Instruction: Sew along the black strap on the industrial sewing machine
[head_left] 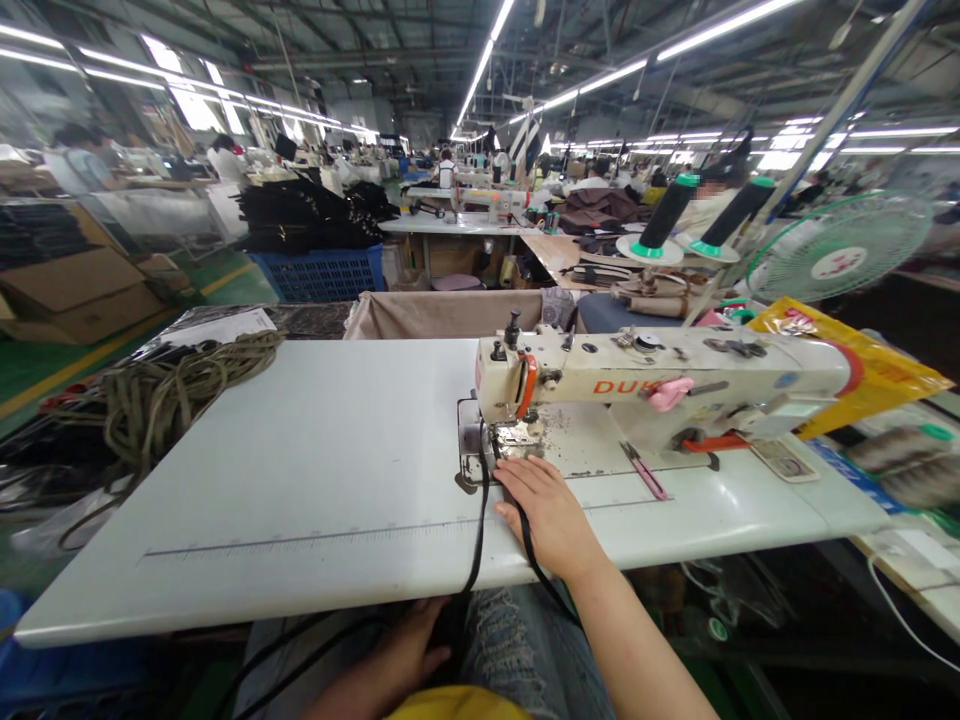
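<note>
The fingers point(529, 473) of the right hand point(553, 518) are lying stretched and rather flat, not clenched, just in front of the needle end of the sewing machine point(750, 375); they seem to be pressing from above more than grasping. 1 strand of the black strap point(481, 525) is passing under this hand, and another strand is running beside it, on its left. The left hand point(409, 650) is resting lower, below the front edge of the tabletop point(315, 440), close to hanging black strands. Its fingers are partly lost in shadow, so one cannot tell if they are grasping the strap or are released.

The strap is reaching up to the needle area, while its lower lengths are hanging over the front edge near the person's jeans point(506, 640). From this, the person is probably aligning the strap for stitching, or is already stitching it; the needle itself is too small to judge. The next move is likely calling for light, even pressure from the right hand, and for enough slack below, so that the hanging part is not pulling.

Farther out, pink snips point(649, 478) are lying to the right, 2 black thread cones point(666, 215) are standing behind the machine, and olive cords point(161, 405) are lying at the tabletop's left side.
</note>
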